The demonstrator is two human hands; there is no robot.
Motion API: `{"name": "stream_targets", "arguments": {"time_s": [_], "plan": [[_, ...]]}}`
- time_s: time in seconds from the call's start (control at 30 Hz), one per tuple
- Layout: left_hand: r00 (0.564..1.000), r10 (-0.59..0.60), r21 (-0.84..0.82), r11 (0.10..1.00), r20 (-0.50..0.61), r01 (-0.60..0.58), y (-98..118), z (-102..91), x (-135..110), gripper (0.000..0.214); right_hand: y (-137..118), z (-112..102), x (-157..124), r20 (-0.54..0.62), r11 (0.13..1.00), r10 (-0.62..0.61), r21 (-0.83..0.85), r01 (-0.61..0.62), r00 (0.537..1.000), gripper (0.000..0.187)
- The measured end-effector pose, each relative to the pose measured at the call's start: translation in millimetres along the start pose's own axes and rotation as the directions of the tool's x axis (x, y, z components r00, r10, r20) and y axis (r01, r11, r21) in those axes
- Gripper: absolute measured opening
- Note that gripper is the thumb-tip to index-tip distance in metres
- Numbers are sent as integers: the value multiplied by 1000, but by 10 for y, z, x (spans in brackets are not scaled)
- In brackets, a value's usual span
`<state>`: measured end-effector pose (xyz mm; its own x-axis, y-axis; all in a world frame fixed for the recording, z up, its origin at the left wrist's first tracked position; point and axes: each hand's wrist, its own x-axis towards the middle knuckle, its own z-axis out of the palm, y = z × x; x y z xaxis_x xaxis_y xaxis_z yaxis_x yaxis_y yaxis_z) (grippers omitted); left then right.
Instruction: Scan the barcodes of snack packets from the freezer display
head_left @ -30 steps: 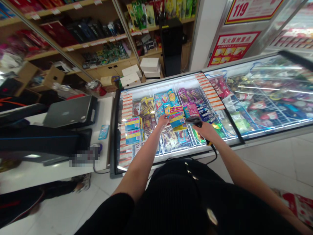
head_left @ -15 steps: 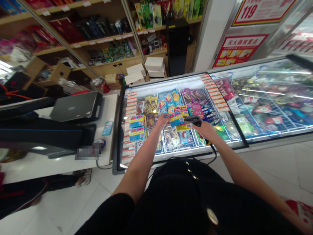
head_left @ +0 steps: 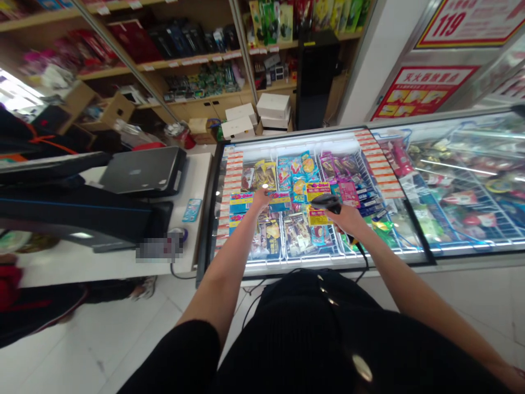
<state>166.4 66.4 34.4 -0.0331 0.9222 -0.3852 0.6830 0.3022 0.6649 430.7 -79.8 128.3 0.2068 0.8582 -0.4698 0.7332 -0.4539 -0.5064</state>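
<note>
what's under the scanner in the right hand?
Yellow packaging shows on both sides of the scanner. The strip directly behind the scanner is covered, as is whatever lies beneath the packaging.

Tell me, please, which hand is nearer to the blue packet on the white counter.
Left: the left hand is over the freezer, right of the blue packet; the right hand, gripping a black scanner, is farther right.

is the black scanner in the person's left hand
No, the right hand grips the black scanner, while the left hand holds a multicoloured packet.
</note>
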Motion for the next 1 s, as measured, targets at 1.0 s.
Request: {"name": "stream_targets", "arguments": {"time_s": [1.0], "plan": [[987,144,648,745,74,-158,-49,484,-396,49,-114,-39,159,3,999,9,45,-10,1000,32]]}}
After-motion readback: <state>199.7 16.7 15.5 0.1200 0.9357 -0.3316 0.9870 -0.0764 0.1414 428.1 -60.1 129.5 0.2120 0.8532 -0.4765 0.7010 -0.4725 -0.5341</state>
